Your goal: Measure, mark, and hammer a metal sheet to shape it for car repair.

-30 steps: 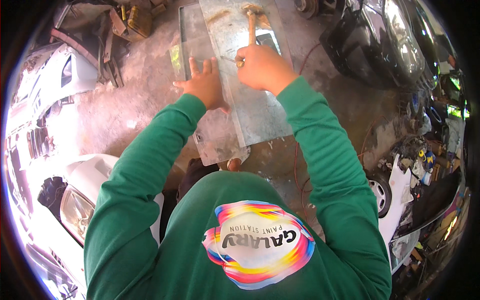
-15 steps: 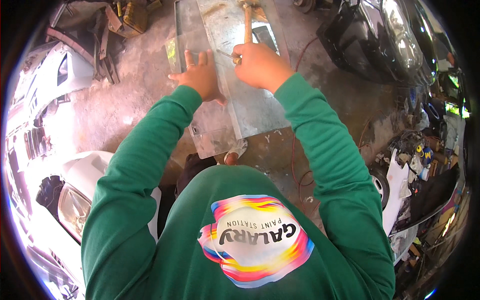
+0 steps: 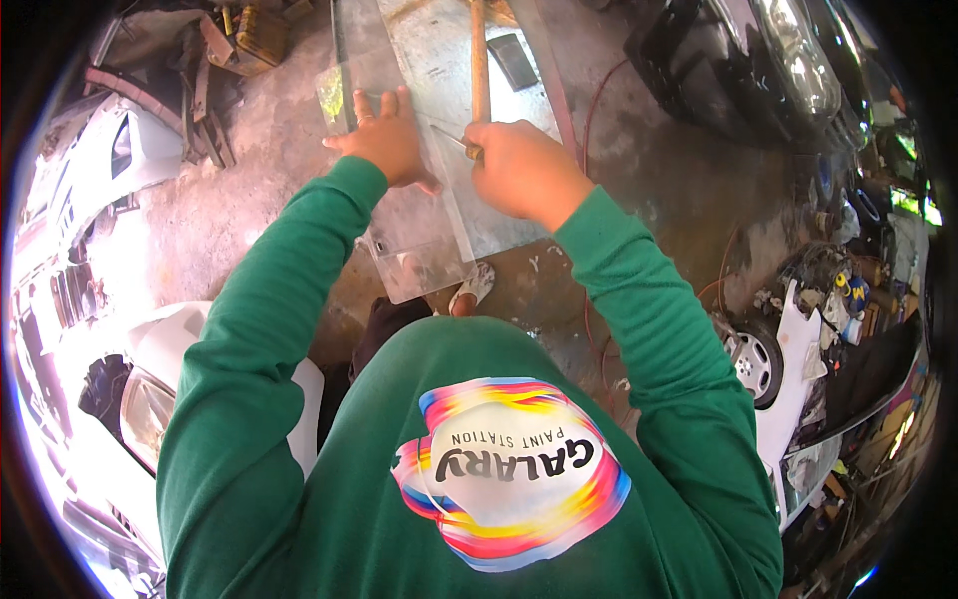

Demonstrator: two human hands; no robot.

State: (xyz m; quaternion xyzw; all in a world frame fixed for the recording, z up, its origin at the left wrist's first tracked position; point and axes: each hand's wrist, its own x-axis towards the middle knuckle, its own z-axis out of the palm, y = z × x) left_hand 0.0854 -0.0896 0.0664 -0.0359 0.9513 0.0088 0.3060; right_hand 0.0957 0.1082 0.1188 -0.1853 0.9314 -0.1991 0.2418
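Note:
A clear plastic sheet [image 3: 411,270] lies over the left edge of a grey metal sheet [image 3: 494,228]. My left hand [image 3: 377,140] rests on the plastic, palm down, fingers spread. My right hand [image 3: 527,170] is closed around a thin pointed metal tool [image 3: 449,137]; its tip points left, near the line where the two sheets overlap. Most of its handle is hidden in my fist, so its exact kind is unclear. Just above that hand lies a hammer [image 3: 479,70], its wooden handle ending by my knuckles. A dark rectangular block [image 3: 512,62] sits to its right.
A black car front part [image 3: 738,80] stands at upper right, and a white car front [image 3: 165,369] at lower left. A thin red hose [image 3: 591,110] runs along the floor. Scrap metal [image 3: 205,110] lies upper left; a wheel [image 3: 755,364] and clutter lie right.
My right hand has slid toward me with the pointed tool, baring more of the hammer handle. My left hand keeps its place on the plastic. The whole view has shifted slightly.

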